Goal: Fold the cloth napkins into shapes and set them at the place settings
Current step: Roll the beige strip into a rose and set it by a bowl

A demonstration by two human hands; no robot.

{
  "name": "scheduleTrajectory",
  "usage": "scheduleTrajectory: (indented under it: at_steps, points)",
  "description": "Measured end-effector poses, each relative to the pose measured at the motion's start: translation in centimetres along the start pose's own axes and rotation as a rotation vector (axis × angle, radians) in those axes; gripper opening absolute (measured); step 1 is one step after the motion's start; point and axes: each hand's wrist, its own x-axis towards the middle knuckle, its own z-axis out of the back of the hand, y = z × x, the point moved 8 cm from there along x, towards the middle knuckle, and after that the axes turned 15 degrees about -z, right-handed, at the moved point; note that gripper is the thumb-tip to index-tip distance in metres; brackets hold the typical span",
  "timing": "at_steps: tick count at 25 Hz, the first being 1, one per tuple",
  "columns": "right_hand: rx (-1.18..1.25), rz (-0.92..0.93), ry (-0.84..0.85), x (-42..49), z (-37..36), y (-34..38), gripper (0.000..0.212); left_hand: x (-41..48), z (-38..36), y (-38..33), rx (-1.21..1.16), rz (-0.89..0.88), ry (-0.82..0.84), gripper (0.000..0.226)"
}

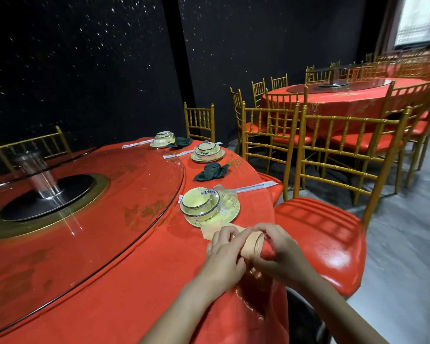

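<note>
The napkin point(252, 242) between the left hand point(224, 254) and the right hand point(282, 252) is peach. Under them the table point(134, 281) wears red cloth with gold motifs. Beyond the hands, the bowl set point(200, 203) is pale yellow, dark-rimmed; farther off, folded napkins point(212, 172) are dark green. Right of the hands, a chair point(328, 234) has a red seat, gold frame

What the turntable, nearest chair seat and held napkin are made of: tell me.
Turntable: likely clear glass; see-through, reflective. Chair seat: glossy red vinyl or plastic, judging by bright highlights. Napkin: soft matte peach cloth; it rolls and creases.
</note>
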Motion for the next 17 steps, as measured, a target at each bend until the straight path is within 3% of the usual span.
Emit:
scheduleTrajectory:
  at_steps: [4,7,17]
  points:
    - [0.064,-0.139,-0.004,1.3,0.0,-0.7,0.052,0.3,0.7,0.3,-0.056,0.028,-0.12,0.056]
    - [0.146,-0.198,0.117,0.8,-1.3,0.0,0.044,-1.7,1.8,0.5,-0.018,0.016,-0.179,0.046]
    - [0.244,0.007,0.511,-7.1,-10.2,11.8,0.044,-18.2,10.6,0.2,0.234,0.154,-0.301,0.042]
